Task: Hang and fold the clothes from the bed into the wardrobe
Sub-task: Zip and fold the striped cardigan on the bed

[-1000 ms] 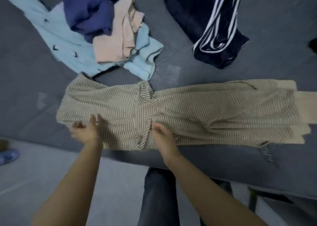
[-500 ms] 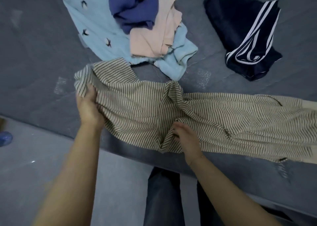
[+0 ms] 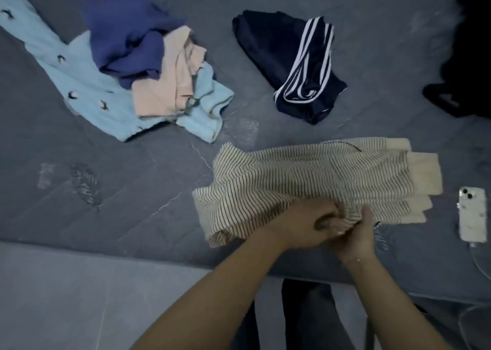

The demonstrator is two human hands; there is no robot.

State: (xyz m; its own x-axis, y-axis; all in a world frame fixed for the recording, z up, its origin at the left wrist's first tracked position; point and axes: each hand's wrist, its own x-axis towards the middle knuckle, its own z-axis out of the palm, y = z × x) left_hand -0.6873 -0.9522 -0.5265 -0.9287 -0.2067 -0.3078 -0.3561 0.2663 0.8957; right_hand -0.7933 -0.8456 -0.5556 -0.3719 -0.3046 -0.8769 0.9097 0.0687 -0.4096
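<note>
No box or basket shows here — the clothes lie loose on the bed, which has a grey-blue cover with faint lines and some worn patches. Below its near edge is a pale grey floor, and the person's dark trousers show between the arms.

The striped trousers, beige with thin dark lines, lie folded over near the bed's front edge. Their long axis runs left to right, and the plain beige cuffs point to the right, stacked one on another. The folded end is at the left.

The left hand lies over the near edge of the trousers with its fingers curled into the cloth, gripping it. The right hand is touching the left one and pinches the same edge with the thumb up.

Farther back at the left is a heap: a light blue garment with a dark blue one and a peach one on top. Navy shorts with white stripes lie apart — behind the trousers. A white phone rests just to the right of the cuffs, and a black bag is at the far right.
</note>
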